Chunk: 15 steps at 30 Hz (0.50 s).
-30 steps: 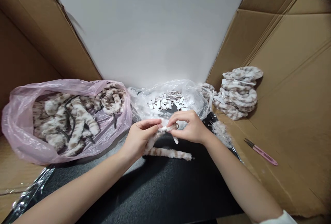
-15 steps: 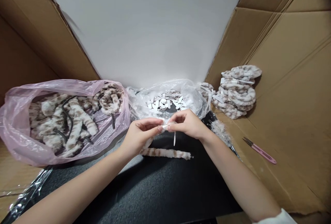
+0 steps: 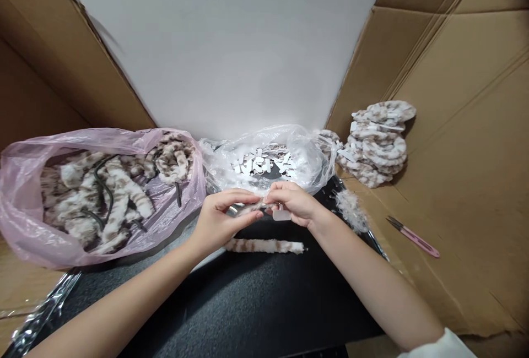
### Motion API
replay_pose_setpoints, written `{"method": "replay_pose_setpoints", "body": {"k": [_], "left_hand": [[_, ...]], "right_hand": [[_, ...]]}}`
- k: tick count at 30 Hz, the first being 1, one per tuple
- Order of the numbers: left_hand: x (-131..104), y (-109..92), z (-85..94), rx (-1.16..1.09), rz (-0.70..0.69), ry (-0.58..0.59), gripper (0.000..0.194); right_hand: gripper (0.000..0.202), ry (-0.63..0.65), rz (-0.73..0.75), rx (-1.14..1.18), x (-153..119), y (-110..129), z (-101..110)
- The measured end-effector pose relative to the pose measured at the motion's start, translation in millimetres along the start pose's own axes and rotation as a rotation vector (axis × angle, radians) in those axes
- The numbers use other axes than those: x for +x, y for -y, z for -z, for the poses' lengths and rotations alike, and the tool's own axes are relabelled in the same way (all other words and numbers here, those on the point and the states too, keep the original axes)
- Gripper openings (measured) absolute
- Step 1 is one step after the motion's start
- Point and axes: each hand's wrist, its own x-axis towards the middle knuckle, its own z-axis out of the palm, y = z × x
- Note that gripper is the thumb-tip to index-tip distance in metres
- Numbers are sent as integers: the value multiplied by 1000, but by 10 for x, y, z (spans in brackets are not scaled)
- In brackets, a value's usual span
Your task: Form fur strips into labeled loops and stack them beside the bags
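Both hands meet over the dark mat, in front of the clear bag. My left hand (image 3: 225, 217) pinches a furry white-and-brown strip (image 3: 253, 207) between thumb and fingers. Close against it, my right hand (image 3: 291, 201) has its fingers closed on the strip's other side, and a small white tag (image 3: 281, 215) hangs beneath those fingers. Part of the strip is hidden by the fingers. Just below the hands, another furry strip (image 3: 264, 246) lies on the mat.
A pink bag (image 3: 200, 182) of furry strips stands left. The clear bag (image 3: 316, 154) holds white tags (image 3: 259, 162). Bundled furry pieces (image 3: 384, 148) are stacked at right, above pink-handled snips (image 3: 417, 241) on cardboard. Loose fluff (image 3: 351, 210) lies near the mat's right edge.
The thin dangling white piece no longer shows; the white tag now shows flat under my right hand. My right hand has shifted slightly down, and its fingers are more curled. The view has moved a little.
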Motion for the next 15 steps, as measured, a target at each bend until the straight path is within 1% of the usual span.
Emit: {"method": "replay_pose_setpoints", "body": {"k": [3, 5, 9, 11, 15], "left_hand": [[9, -16, 22, 104, -79, 0, 17], [24, -31, 32, 139, -108, -1, 15], [49, -39, 30, 125, -59, 3, 14], [49, -33, 23, 119, -48, 5, 14], [29, -24, 18, 145, -125, -6, 9]], "right_hand": [[23, 11, -56, 27, 9, -23, -2], [24, 35, -52, 22, 19, -36, 8], [25, 60, 31, -16, 34, -57, 26], [25, 63, 45, -23, 35, -62, 25], [25, 75, 9, 22, 8, -47, 3]]}}
